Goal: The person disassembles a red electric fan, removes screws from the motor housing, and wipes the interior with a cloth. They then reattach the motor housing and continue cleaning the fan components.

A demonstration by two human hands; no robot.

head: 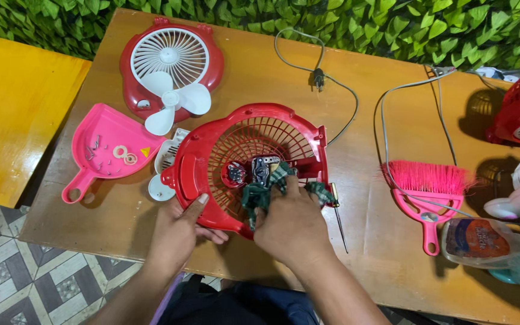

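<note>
While the left hand [179, 232] grips the rim of the red fan shell [245, 162] on the table [386, 253], the right hand [290, 225] is closed on a green cloth [260, 194] and presses it inside the shell. A screwdriver [338, 219] lies just beside the right hand, and a pink dustpan [106, 150] lies at the left.

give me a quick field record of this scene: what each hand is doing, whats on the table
left hand: left hand grips the rim of the red fan shell
right hand: right hand presses a dark green cloth inside the shell by the motor
beside shell: screwdriver, to its right
table left: pink dustpan with screws and washers, white fan blade on red front grille
table right: pink brush, spray bottle
</note>
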